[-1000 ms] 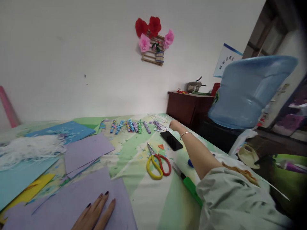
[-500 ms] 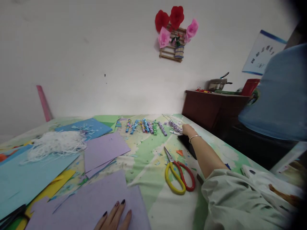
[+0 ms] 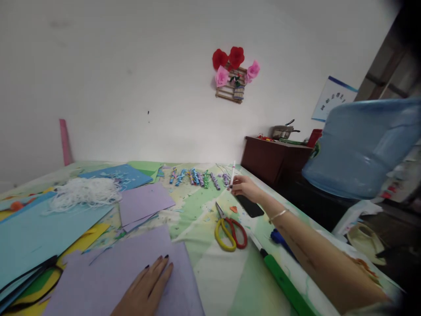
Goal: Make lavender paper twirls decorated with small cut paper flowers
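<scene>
My left hand (image 3: 148,285) lies flat on a large sheet of purple paper (image 3: 118,272), its fingers stretched out. Over the far right of the table, my right hand (image 3: 246,188) pinches a slim white pen (image 3: 233,170), which points up. A black phone (image 3: 250,207) lies just under that hand. Decorated paper rolls (image 3: 194,177) in blue, purple and green stand close by, to the left of the pen. Scissors (image 3: 230,235) with one yellow and one red handle lie on the tablecloth between my hands.
A green-handled tool (image 3: 284,278) lies at the front right. Shredded white strips (image 3: 87,194) sit on blue sheets at left, near smaller purple sheets (image 3: 143,202). Black-handled scissors (image 3: 49,265) lie at lower left. A large blue water bottle (image 3: 358,149) stands beyond the right edge.
My right hand has lifted the white pen from the table and drawn it nearer. The view has shifted, bringing the green-handled tool into sight. My left hand stays on the purple paper.
</scene>
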